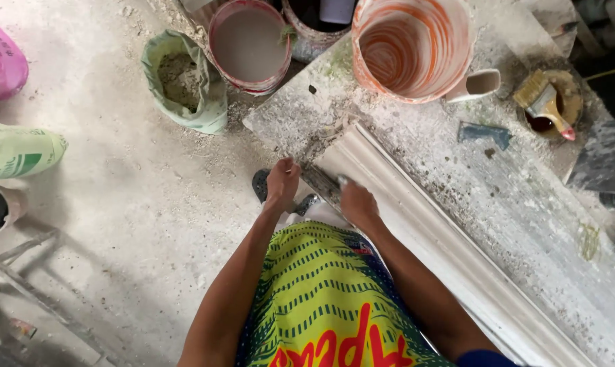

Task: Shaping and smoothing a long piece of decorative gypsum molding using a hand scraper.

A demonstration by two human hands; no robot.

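Orange-streaked bucket on the dusty worktable, small white cup just beside it. Brush resting over a round tin. Down on the floor, open green sack of powder beside a pink-rimmed bucket.

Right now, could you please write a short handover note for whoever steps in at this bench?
Left hand: on the near end of the dusty workbench, at the corner; whether it grips anything cannot be told.
Right hand: on the end of the long white moulding, blurred; grip cannot be told.
The moulding lies lengthwise along the bench edge.
Around: an orange-streaked bucket and a brush on a tin on the bench; a grey-filled bucket and an open powder sack on the floor.
Done or left: cannot be judged from this view.
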